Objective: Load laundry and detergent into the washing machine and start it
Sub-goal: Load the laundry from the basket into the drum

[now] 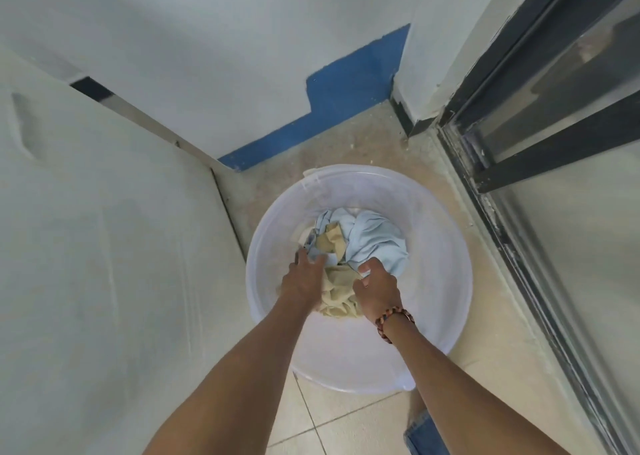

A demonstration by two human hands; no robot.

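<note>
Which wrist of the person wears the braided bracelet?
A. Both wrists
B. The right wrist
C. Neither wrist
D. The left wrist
B: the braided bracelet sits just behind the right hand, which reaches into the white basket, while the wrist behind the left hand is bare.

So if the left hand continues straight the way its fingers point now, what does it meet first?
The left hand points down and forward into the white tub. It would first meet the light blue cloth at its fingertips, which it probably already touches; depth is unclear.
</note>
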